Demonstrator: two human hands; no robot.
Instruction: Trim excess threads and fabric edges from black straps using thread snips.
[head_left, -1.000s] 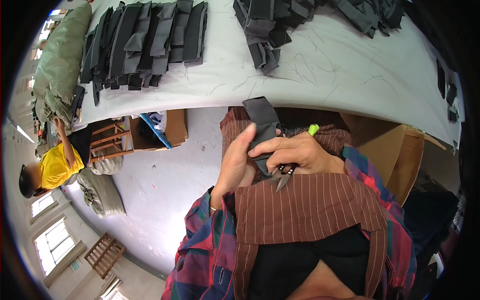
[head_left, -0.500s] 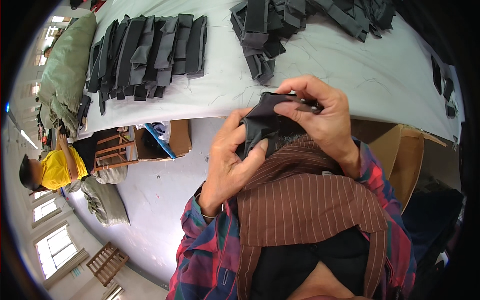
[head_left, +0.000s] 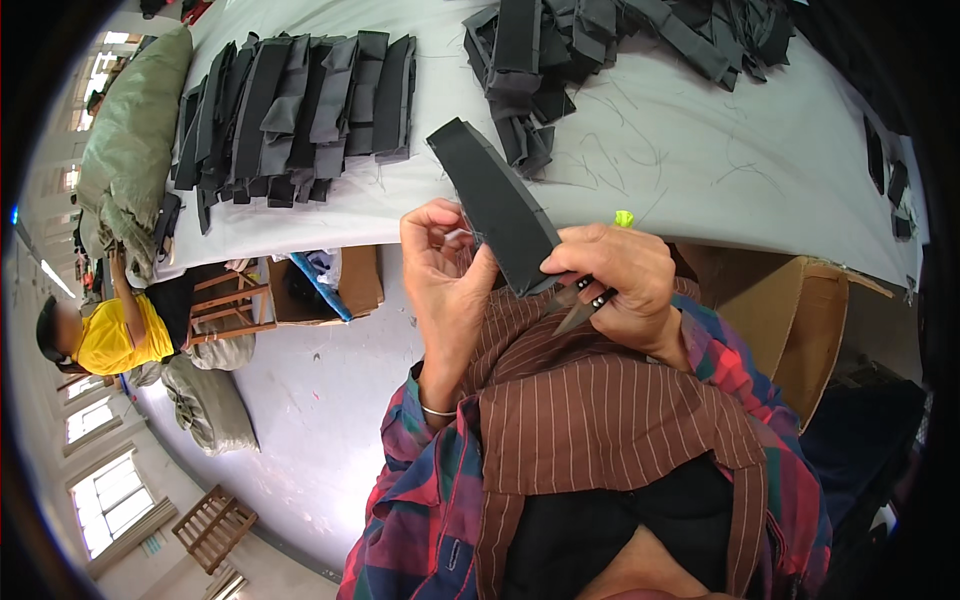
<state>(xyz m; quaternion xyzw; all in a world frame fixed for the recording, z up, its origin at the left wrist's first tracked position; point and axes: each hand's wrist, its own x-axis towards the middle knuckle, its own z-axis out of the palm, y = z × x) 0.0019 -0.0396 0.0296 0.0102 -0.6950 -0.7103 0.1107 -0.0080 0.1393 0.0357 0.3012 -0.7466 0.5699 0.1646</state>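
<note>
A stiff black fabric strip (head_left: 497, 200) slants up in front of me, its far end over the table's near edge. My right hand (head_left: 625, 285) pinches its lower corner between thumb and fingers. The same hand has small thread snips (head_left: 577, 315) tucked in its palm, with pointed metal blades sticking out below the fingers. At the strip's left edge is my left hand (head_left: 445, 280), its fingers curled and its thumb against the edge; the strip partly hides the fingertips. A bright yellow-green bit (head_left: 624, 218) shows just beyond my right hand.
On the white-covered table (head_left: 680, 170) lie a row of dark strips (head_left: 300, 110) at left and a loose heap (head_left: 560, 50) farther back. Loose threads are scattered about. Cardboard boxes (head_left: 810, 330) stand below the table. At far left, a person in yellow (head_left: 125, 335) is beside large sacks (head_left: 135, 130).
The bunched dark fabric between my hands is now a strip stretched out flat, pointing away from me. My right hand has moved down, and the snips' blades now point downward.
</note>
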